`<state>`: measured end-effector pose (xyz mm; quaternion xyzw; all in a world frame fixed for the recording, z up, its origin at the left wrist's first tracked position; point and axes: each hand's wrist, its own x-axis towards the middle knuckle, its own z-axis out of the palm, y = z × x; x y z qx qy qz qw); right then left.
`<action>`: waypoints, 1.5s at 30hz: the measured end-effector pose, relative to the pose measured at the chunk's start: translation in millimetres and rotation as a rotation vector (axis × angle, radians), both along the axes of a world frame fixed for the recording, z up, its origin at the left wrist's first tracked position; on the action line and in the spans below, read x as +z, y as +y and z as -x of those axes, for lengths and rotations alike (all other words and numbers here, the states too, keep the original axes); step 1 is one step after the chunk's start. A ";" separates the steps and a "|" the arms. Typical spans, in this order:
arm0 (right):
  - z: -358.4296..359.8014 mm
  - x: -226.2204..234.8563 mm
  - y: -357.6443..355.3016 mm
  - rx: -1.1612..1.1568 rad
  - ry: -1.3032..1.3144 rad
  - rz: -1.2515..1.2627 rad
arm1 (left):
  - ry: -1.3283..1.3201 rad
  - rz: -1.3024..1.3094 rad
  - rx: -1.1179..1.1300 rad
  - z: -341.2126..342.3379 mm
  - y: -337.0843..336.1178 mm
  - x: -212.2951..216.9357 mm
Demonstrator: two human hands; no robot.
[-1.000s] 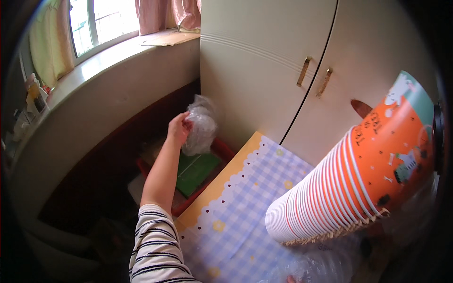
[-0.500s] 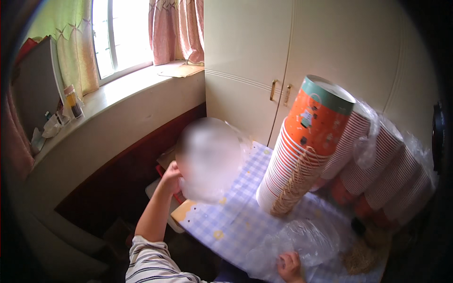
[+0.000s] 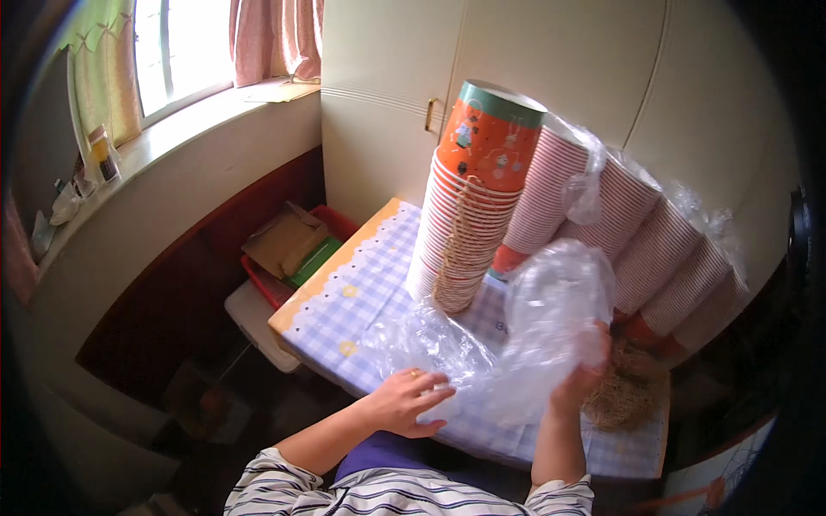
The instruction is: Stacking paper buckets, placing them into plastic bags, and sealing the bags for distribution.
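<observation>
A crumpled clear plastic bag spreads over the near part of the table, and one part of it stands up, smeared by motion. My right hand is closed on the right side of this raised part. On the left, my left hand is open, its fingers apart at the bag's near edge; whether they touch it I cannot tell. Behind the bag rises a tall stack of paper cups, orange and green on top, with twine running down its side. A tangled bundle of twine lies to the right of my right hand.
More cup stacks in clear plastic lean along the right back. The table wears a blue checked cloth. Left of it, a red crate holds cardboard and something green above a white box. A cream cupboard stands behind.
The view has turned right. My left hand has come from the far left to the bag, and the pale blurred shape beside it is gone. My right hand has raised part of the bag.
</observation>
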<state>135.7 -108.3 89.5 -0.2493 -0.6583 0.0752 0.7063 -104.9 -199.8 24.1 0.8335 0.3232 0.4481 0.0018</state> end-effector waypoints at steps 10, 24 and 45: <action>100.7 17.9 -55.6 0.842 -0.738 -0.206 | -0.669 0.896 -0.032 71.7 -42.0 29.7; 26.3 -58.1 -43.0 0.320 -0.980 0.365 | -0.690 -0.050 1.135 346.8 90.8 -16.4; 18.0 -102.7 -45.3 0.236 -1.144 0.614 | -0.585 0.879 1.407 390.7 163.4 -127.0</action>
